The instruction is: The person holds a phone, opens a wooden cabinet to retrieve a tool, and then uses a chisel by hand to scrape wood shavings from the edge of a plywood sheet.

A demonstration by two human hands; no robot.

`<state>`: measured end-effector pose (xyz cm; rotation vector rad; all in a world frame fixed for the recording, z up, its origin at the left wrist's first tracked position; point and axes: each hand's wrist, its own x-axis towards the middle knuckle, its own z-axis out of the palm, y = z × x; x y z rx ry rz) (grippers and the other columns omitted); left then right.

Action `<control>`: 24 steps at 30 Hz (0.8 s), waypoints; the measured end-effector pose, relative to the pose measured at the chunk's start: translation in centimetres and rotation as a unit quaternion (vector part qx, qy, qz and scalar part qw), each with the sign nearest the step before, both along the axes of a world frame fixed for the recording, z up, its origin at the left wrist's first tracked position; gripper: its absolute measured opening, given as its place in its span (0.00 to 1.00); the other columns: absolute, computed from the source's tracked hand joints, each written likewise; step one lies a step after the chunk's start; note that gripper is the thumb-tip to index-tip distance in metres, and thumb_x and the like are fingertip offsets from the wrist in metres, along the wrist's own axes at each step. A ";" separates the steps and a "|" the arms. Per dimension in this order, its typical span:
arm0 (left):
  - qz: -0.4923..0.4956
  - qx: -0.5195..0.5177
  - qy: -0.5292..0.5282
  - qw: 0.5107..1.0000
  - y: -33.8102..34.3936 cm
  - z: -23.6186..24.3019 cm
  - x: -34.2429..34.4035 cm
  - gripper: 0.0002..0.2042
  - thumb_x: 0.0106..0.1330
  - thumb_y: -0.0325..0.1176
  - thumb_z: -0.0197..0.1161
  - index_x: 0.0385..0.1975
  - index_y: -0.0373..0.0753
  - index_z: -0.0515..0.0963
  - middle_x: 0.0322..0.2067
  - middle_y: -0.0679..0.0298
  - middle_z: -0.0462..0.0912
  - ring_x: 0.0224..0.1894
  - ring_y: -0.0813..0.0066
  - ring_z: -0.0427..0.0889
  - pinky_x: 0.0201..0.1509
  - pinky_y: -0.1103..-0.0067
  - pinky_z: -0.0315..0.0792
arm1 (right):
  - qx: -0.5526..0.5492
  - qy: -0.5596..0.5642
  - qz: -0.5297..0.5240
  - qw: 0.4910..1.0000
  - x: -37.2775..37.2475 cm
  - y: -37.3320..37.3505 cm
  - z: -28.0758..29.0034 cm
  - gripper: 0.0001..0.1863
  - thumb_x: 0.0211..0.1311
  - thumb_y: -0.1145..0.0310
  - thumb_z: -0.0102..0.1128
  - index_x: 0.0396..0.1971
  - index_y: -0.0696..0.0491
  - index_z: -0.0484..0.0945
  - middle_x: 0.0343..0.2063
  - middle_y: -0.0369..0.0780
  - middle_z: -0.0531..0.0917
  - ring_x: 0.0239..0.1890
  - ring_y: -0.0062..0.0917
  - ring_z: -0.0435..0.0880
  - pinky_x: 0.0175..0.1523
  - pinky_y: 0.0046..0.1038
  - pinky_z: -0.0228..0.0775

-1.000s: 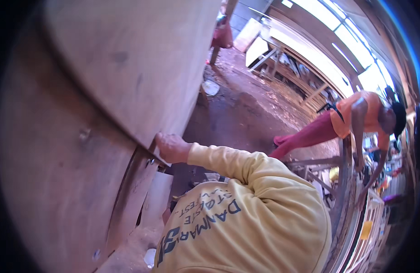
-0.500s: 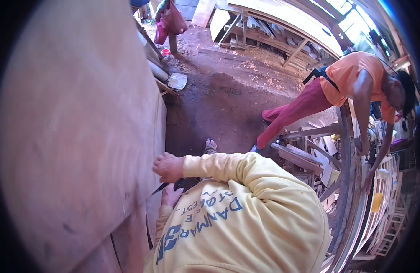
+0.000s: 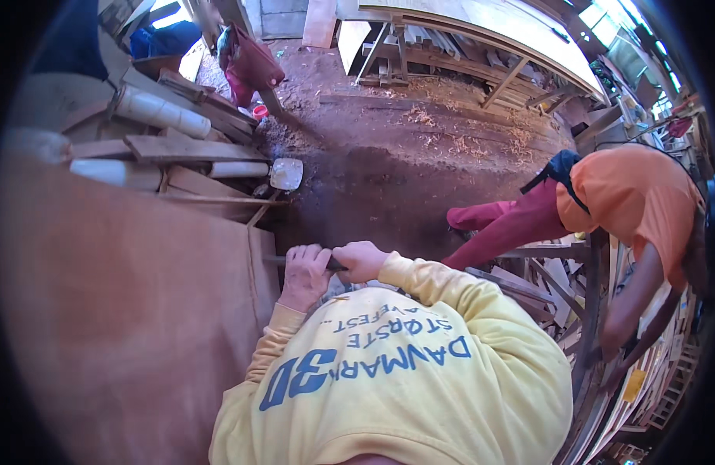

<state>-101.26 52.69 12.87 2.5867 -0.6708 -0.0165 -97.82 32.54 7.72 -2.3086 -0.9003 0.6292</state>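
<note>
Gripping a slender tool (image 3: 336, 265) two-handed, the person stands at the right edge of a large wooden panel (image 3: 140, 287). Step in hand looks like holding the tool up to that edge; contact unclear. Next move likely calls for a firm, even grip and a level tool. Left hand (image 3: 307, 279): fingers narrow, apparently folded over the tool's middle. Right hand (image 3: 361, 261): fist just right of it, wrapped round the dark end. Thin grey strip juts left toward the panel; tool type too small to tell. Panel: flat, reddish-brown, smooth-looking, blurred. Far left: glossy white cylinders (image 3: 164, 112) among rough boards, squarish white dish (image 3: 286, 174) nearby. Far: gritty dirt floor (image 3: 373, 178), curled shavings (image 3: 419, 116). Right: co-worker (image 3: 629, 186) in orange, bent over.
</note>
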 end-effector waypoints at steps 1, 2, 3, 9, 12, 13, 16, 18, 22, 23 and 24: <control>-0.018 -0.027 -0.101 0.994 -0.8 1.2 2.4 0.19 0.53 0.35 0.72 0.46 0.38 0.80 0.48 0.54 0.81 0.52 0.51 0.79 0.55 0.62 0.73 | -0.001 0.018 -0.069 0.997 1.3 -1.1 -0.1 0.19 0.55 0.55 0.65 0.33 0.56 0.76 0.28 0.50 0.84 0.36 0.48 0.86 0.41 0.46 0.76; -0.018 -0.024 -0.098 0.995 -1.0 1.3 4.6 0.19 0.53 0.35 0.72 0.46 0.38 0.80 0.48 0.54 0.81 0.52 0.51 0.79 0.55 0.62 0.73 | 0.002 0.021 -0.068 0.997 2.5 -2.0 -0.4 0.19 0.55 0.55 0.65 0.33 0.56 0.76 0.28 0.50 0.84 0.36 0.48 0.86 0.41 0.46 0.76; 0.000 -0.053 -0.096 0.994 -1.2 1.4 6.9 0.22 0.53 0.34 0.72 0.49 0.36 0.80 0.52 0.53 0.79 0.56 0.50 0.76 0.59 0.62 0.71 | 0.026 0.071 -0.150 0.986 3.8 -2.9 -0.6 0.19 0.54 0.55 0.65 0.33 0.56 0.76 0.28 0.50 0.83 0.35 0.46 0.85 0.40 0.44 0.75; 0.028 -0.137 -0.060 0.988 0.1 -3.4 22.0 0.16 0.58 0.30 0.70 0.46 0.33 0.81 0.47 0.49 0.82 0.51 0.48 0.79 0.57 0.64 0.75 | 0.089 0.102 -0.376 0.917 15.9 -8.2 -2.2 0.17 0.54 0.58 0.68 0.29 0.56 0.74 0.24 0.47 0.79 0.28 0.37 0.80 0.37 0.38 0.71; 0.021 -0.127 0.047 0.991 1.6 -7.3 29.7 0.14 0.59 0.30 0.70 0.44 0.34 0.81 0.44 0.51 0.83 0.49 0.50 0.81 0.55 0.64 0.75 | 0.145 0.114 -0.419 0.889 25.4 -9.8 0.9 0.16 0.57 0.61 0.68 0.30 0.56 0.72 0.22 0.45 0.77 0.26 0.33 0.79 0.34 0.38 0.70; 0.006 -0.129 0.050 0.990 1.8 -9.1 32.6 0.12 0.61 0.31 0.68 0.43 0.34 0.81 0.40 0.52 0.83 0.45 0.50 0.81 0.51 0.64 0.76 | 0.119 0.057 -0.434 0.891 28.0 -10.7 0.7 0.15 0.58 0.62 0.68 0.31 0.56 0.72 0.22 0.44 0.76 0.26 0.31 0.78 0.34 0.37 0.70; -0.040 -0.137 0.080 0.986 1.4 -8.6 41.2 0.10 0.61 0.30 0.67 0.41 0.36 0.80 0.38 0.53 0.82 0.43 0.50 0.81 0.48 0.62 0.75 | 0.130 0.035 -0.510 0.850 33.8 -12.6 1.9 0.14 0.60 0.63 0.67 0.31 0.56 0.72 0.22 0.41 0.76 0.26 0.26 0.76 0.34 0.36 0.69; -0.053 -0.133 0.086 0.986 0.8 -6.9 46.7 0.10 0.61 0.30 0.67 0.42 0.35 0.80 0.37 0.52 0.82 0.43 0.50 0.81 0.48 0.62 0.75 | 0.137 0.018 -0.533 0.835 35.1 -14.0 0.8 0.15 0.60 0.62 0.67 0.31 0.56 0.72 0.21 0.42 0.76 0.26 0.27 0.77 0.35 0.36 0.70; -0.092 -0.141 0.084 0.982 -0.6 -4.4 56.5 0.11 0.62 0.31 0.66 0.43 0.36 0.80 0.37 0.52 0.81 0.43 0.50 0.81 0.48 0.62 0.75 | 0.046 0.030 -0.695 0.717 34.8 -16.3 -6.0 0.15 0.58 0.62 0.67 0.27 0.57 0.73 0.21 0.37 0.74 0.25 0.22 0.74 0.32 0.32 0.68; -0.111 -0.135 0.061 0.983 -1.0 -4.1 58.7 0.11 0.63 0.31 0.66 0.43 0.34 0.80 0.37 0.52 0.81 0.43 0.50 0.81 0.47 0.64 0.76 | 0.010 0.039 -0.735 0.677 34.5 -16.8 -7.6 0.15 0.57 0.61 0.67 0.26 0.57 0.74 0.20 0.38 0.76 0.25 0.24 0.77 0.33 0.33 0.70; -0.129 -0.129 0.039 0.983 -1.4 -4.0 60.4 0.11 0.63 0.31 0.65 0.43 0.33 0.80 0.37 0.52 0.82 0.42 0.51 0.81 0.46 0.65 0.76 | 0.008 0.045 -0.735 0.676 34.1 -17.1 -8.8 0.15 0.57 0.61 0.67 0.26 0.57 0.74 0.20 0.38 0.76 0.25 0.24 0.77 0.33 0.33 0.70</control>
